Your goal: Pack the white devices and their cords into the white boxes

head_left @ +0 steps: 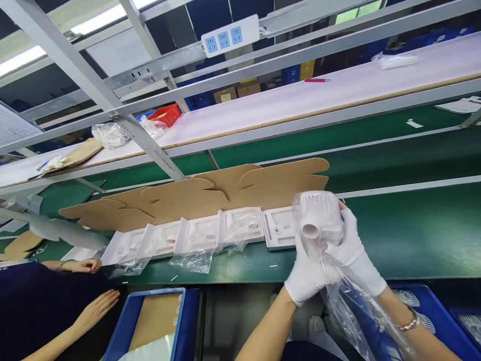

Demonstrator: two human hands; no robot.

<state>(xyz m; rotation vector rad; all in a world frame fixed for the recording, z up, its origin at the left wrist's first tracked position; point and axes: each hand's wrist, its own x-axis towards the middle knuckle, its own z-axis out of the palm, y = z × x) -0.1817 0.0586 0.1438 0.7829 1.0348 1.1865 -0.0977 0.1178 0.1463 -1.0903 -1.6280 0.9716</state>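
Both of my hands wear white gloves. My left hand (311, 271) and my right hand (353, 250) are wrapped round a white plastic housing (319, 213) with a round spout, inside a clear plastic bag (345, 306). The bag's loose end hangs down between my forearms. Just left of the housing, an open white box (278, 228) with a moulded insert lies on the green bench. More open white boxes (201, 233) stand in a row to its left, clear bags lying over several of them. Brown cardboard flaps (195, 193) rise behind the row.
A co-worker's hands (99, 303) are at the left. Below the bench edge are a blue bin (124, 321) with cardboard and another blue bin (447, 321) with white parts. Metal rails and a power strip (230, 36) cross above; a white shelf (263, 105) runs behind.
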